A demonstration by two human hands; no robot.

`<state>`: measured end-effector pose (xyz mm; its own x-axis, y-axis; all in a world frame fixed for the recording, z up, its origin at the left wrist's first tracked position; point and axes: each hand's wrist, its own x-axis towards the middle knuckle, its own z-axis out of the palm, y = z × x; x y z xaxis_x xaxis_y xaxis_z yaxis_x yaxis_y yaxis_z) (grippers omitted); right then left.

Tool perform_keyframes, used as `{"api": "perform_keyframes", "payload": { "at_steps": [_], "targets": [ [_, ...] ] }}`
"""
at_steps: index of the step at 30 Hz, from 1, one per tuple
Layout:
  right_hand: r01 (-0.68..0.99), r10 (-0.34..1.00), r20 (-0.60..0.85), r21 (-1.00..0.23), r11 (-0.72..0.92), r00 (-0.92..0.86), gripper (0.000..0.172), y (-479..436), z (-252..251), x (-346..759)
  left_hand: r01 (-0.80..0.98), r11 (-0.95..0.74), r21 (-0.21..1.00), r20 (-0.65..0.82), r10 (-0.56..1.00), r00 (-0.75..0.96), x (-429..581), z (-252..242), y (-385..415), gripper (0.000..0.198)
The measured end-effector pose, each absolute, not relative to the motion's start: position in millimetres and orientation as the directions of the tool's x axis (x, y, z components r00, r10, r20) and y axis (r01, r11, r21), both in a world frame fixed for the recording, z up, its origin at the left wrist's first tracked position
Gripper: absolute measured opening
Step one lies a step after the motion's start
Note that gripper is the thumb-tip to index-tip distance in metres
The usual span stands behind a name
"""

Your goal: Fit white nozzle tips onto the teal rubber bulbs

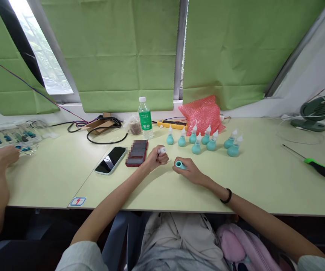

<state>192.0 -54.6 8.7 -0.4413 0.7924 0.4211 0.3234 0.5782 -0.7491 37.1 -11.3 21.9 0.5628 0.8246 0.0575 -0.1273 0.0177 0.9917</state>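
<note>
My left hand [156, 159] is closed round a small white, translucent nozzle [161, 150], one end showing above the fingers. In my right hand [192, 171], the fingers wrap round a teal rubber bulb [180, 165] whose round open end points up toward me. The two pieces are apart, a short gap between the hands. A tiny whitish bit [170, 160] shows by my left fingers; what it is I cannot make out. Just beyond my hands stand several teal bulb syringes [196, 146] with clear pointed nozzles fitted, most upright.
Left of my hands lie a red-edged phone [136, 153] and a pale-cased phone [110, 160]. Behind stand a water bottle [145, 120], a yellow tool [171, 124] and a pink bubble-wrap bag [200, 113]. A screwdriver [320, 168] and fan [316, 113] are right; another person's hand [2, 156] works far left.
</note>
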Motion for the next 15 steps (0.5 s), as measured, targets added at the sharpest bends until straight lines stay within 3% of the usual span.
{"api": "perform_keyframes", "payload": {
  "at_steps": [3,5,7,9,11,15],
  "targets": [
    [0.308,0.829,0.471,-0.774,0.553,-0.303,0.013,-49,9,196,-0.131,-0.121,0.984,0.163,0.906,0.392,32,25,-7,0.034],
    [0.283,0.839,0.477,-0.793,0.539,-0.26,0.008,-42,7,200,0.051,-0.272,0.961,0.249,0.931,0.266,31,23,-4,0.031],
    [0.288,0.855,0.465,-0.807,0.516,-0.229,0.009,-33,4,204,0.348,-0.399,0.848,0.344,0.915,0.21,31,16,-2,0.024],
    [0.339,0.871,0.457,-0.803,0.491,-0.178,0.012,-25,0,208,0.613,-0.461,0.642,0.409,0.882,0.235,30,7,2,0.02],
    [0.394,0.874,0.457,-0.783,0.482,-0.163,0.017,-18,-4,211,0.749,-0.469,0.467,0.391,0.87,0.301,28,0,5,0.024],
    [0.471,0.864,0.461,-0.728,0.498,-0.2,0.025,-10,-13,214,0.795,-0.469,0.383,0.346,0.871,0.347,29,-10,6,0.032]
  ]
}}
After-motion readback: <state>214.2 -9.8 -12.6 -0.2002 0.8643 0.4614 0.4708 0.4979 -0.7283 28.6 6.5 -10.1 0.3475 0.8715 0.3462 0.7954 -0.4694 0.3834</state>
